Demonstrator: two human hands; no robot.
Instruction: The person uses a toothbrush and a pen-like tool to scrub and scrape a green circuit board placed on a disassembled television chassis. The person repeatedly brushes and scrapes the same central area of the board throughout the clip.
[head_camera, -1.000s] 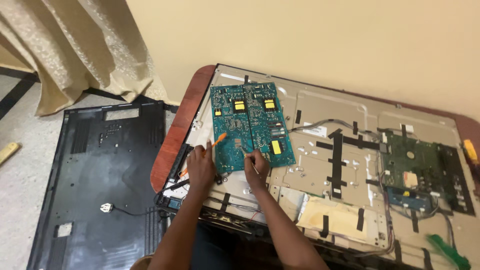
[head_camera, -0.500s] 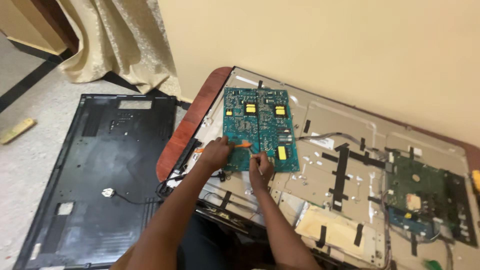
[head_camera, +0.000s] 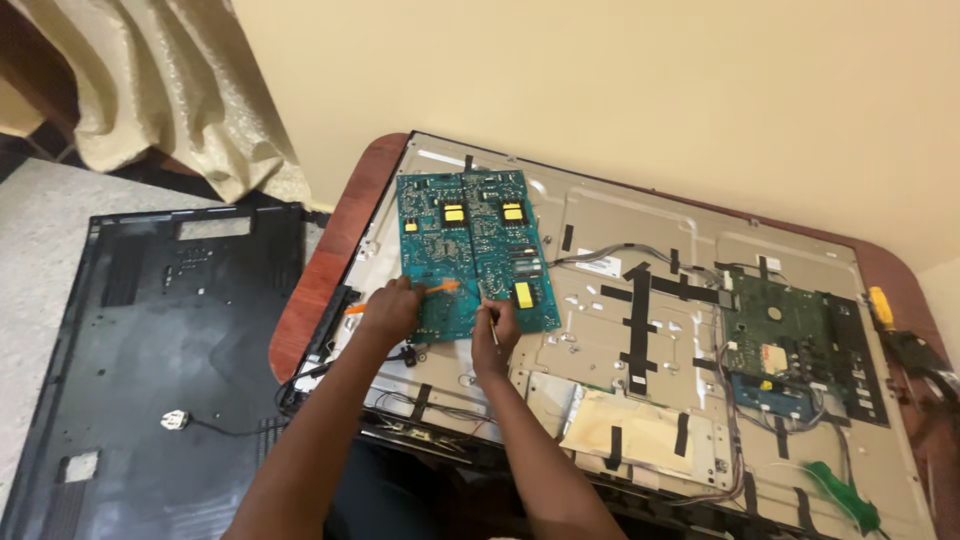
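Brown counter (head_camera: 322, 268) against cream wall, opened television chassis (head_camera: 640, 400), left hand (head_camera: 392, 308) closed on orange tool (head_camera: 440, 286), right hand (head_camera: 494, 326) pinching thin probe (head_camera: 492, 330) at teal circuit board (head_camera: 470, 240)

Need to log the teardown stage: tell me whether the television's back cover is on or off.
Off. The black back cover lies flat on the floor, beside the table; the television's metal chassis and circuit boards are exposed.

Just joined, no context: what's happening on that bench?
A person works on an opened flat-panel television lying face-down on a wooden table. Their left hand holds an orange-handled tool against the large teal circuit board; the right hand holds a thin metal tool at the board's lower edge. The black plastic back cover lies on the floor.
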